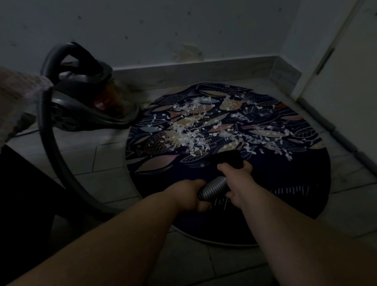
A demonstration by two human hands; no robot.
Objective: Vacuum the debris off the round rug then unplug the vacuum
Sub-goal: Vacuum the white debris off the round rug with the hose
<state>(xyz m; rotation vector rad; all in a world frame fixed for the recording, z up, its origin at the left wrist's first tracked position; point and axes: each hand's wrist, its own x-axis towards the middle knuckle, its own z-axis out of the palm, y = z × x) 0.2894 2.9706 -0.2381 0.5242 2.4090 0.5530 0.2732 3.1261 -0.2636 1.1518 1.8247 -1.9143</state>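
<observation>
A dark round rug (294, 181) with a fish and leaf pattern lies on the tiled floor. White paper debris (195, 129) is scattered over its far half. The black canister vacuum (84, 98) stands to the rug's left by the wall. Its ribbed hose (214, 188) arcs from the canister down to my hands. My left hand (192, 195) grips the hose. Just ahead of it, my right hand (235, 179) grips the hose where it meets the black nozzle (229, 157), which sits on the rug at the near edge of the debris. No plug or socket is in view.
A skirting ledge (190, 70) runs along the back wall. A white door or panel (354, 68) closes the right side. A dark piece of furniture (17, 195) and pale fabric (8, 97) fill the left. Bare tiles (101, 156) lie between vacuum and rug.
</observation>
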